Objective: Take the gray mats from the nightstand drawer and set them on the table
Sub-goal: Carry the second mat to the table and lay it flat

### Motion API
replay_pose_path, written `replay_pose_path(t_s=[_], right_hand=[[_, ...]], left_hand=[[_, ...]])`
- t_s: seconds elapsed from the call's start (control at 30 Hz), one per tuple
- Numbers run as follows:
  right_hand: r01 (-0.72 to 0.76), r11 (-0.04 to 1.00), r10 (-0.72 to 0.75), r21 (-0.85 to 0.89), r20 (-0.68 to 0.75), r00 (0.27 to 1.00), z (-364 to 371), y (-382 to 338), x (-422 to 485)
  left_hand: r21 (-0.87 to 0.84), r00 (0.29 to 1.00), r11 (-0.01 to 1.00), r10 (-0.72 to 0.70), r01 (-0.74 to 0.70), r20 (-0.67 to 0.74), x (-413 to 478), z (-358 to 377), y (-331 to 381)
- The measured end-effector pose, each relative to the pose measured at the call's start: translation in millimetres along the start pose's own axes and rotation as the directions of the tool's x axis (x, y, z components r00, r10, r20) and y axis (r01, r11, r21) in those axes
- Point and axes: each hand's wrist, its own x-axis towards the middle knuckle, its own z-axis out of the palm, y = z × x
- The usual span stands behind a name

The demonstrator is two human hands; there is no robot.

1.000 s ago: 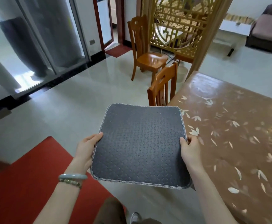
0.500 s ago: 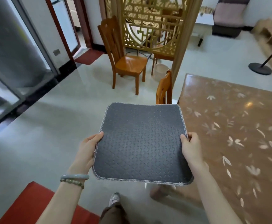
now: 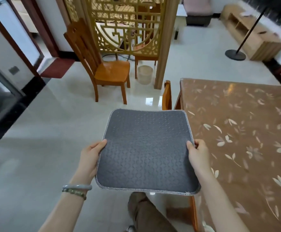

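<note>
Gray and stamped with a small repeating pattern, the mat sits in the lower middle of the frame, held up flat between my two hands, a pale stitched edge running all round it. My left grip holds the mat's left edge, thumb lying on top and the fingers hidden underneath. My right grip pinches the right edge the same way, thumb on top and fingers curled below. Most of the mat hangs over the pale tiled floor. Its right side overlaps the left edge of the surface in the picture, and I cannot tell whether the two touch.

That surface fills the right half of the frame, under a glossy brown cover printed with pale leaves and flowers. A wooden chair back shows just beside its far left corner. Another wooden chair stands free on the floor in the upper middle, in front of a golden lattice screen, with a pale bin to its right beside the screen's post. At the upper right are a round black lamp base with a slanting pole and a low wooden cabinet. Two bracelets circle my left wrist, and my brown trouser leg shows at the bottom of the frame
</note>
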Motion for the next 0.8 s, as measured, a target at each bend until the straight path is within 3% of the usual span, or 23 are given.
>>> replay_pose_path(t_s=[0.17,0.47,0.63,0.8], right_hand=[[-0.038,0.996,0.043,0.075,-0.061,0.997,19.0,-15.4,57.1],[-0.115,0.974,0.165,0.195,-0.264,0.950,23.1,-42.9,161.6],[-0.181,0.958,0.255,0.222,-0.368,0.894,6.5,-41.9,180.4],[-0.282,0.917,0.391,0.283,-0.486,0.782,-12.1,-30.4,183.0]], left_hand=[[0.060,0.995,0.998,-0.002,-0.004,0.099,76.1,41.8,31.6],[0.251,0.954,0.957,0.070,-0.147,0.292,190.6,165.0,112.4],[0.303,0.911,0.938,0.032,-0.170,0.411,219.3,229.3,127.4],[0.359,0.844,0.911,-0.022,-0.204,0.535,244.7,297.6,125.8]])
